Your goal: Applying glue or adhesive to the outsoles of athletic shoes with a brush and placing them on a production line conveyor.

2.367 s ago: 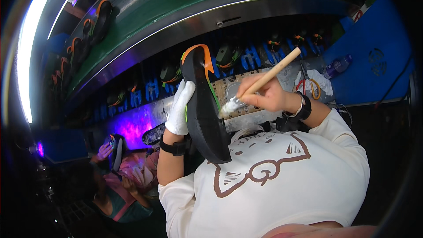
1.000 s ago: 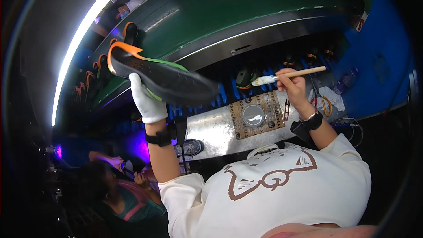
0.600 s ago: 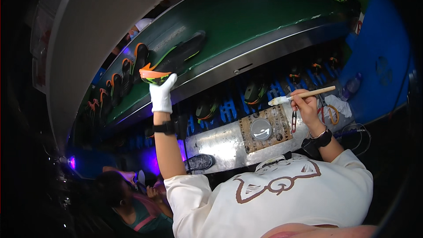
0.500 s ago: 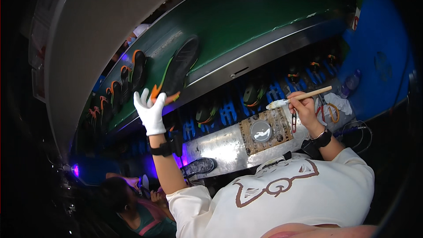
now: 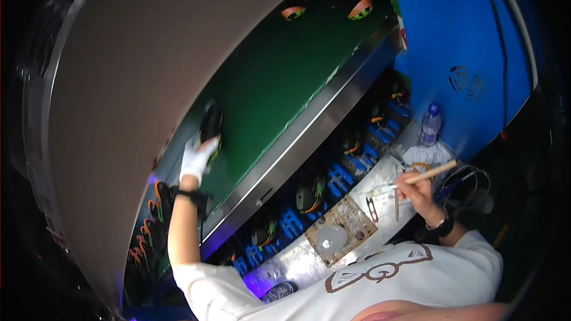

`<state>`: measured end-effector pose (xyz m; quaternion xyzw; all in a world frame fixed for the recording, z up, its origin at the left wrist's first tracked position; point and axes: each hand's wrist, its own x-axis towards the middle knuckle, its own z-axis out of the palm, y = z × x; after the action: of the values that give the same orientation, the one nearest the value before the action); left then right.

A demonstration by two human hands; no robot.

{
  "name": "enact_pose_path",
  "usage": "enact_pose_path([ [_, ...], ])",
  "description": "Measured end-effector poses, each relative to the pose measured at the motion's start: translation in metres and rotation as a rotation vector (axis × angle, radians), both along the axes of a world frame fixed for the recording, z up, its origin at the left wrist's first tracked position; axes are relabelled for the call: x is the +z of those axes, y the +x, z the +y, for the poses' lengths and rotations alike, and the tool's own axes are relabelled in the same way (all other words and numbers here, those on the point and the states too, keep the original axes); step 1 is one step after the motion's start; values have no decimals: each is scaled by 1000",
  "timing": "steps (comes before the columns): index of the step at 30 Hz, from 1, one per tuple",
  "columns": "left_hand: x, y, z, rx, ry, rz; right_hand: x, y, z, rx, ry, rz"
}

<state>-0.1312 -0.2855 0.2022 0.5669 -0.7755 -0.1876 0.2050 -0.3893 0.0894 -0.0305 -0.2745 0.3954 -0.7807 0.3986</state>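
My left hand (image 5: 197, 157), in a white knitted glove, reaches out over the green belt. Its fingers are closed round the near end of a dark shoe sole (image 5: 212, 120) with a green edge. Part of that sole is hidden under the glove. My bare right hand (image 5: 419, 190) grips a brush (image 5: 439, 170) by its light wooden handle. The whitish bristle end points left, above the metal ledge (image 5: 389, 172). Below and left of the brush lies a brown board (image 5: 358, 226) bearing a round translucent dish (image 5: 331, 238).
Several orange-edged soles (image 5: 156, 202) line the belt's left end; two orange-and-green pieces (image 5: 360, 9) lie at its far end. Under the belt's metal rim (image 5: 297, 134), shoes (image 5: 310, 193) sit among blue holders. A bottle (image 5: 431, 123) stands by the blue wall (image 5: 452, 35).
My left hand, previously spread at the sole's near end, has closed on it and sits farther over the belt. The view has turned. My right hand still holds the brush.
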Motion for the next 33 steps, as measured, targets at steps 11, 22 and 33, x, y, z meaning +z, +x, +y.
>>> enact_pose_path([
  [11, -13, -96, -95, -45, 88, -176, -11, -32, 7, -166, 36, 83],
  [22, -26, 198, 36, 602, -184, -805, 12, 20, -61, 273, 20, 112],
  [33, -54, 233, 191, 306, -782, -339, 21, 79, -89, 491, 5, 145],
])
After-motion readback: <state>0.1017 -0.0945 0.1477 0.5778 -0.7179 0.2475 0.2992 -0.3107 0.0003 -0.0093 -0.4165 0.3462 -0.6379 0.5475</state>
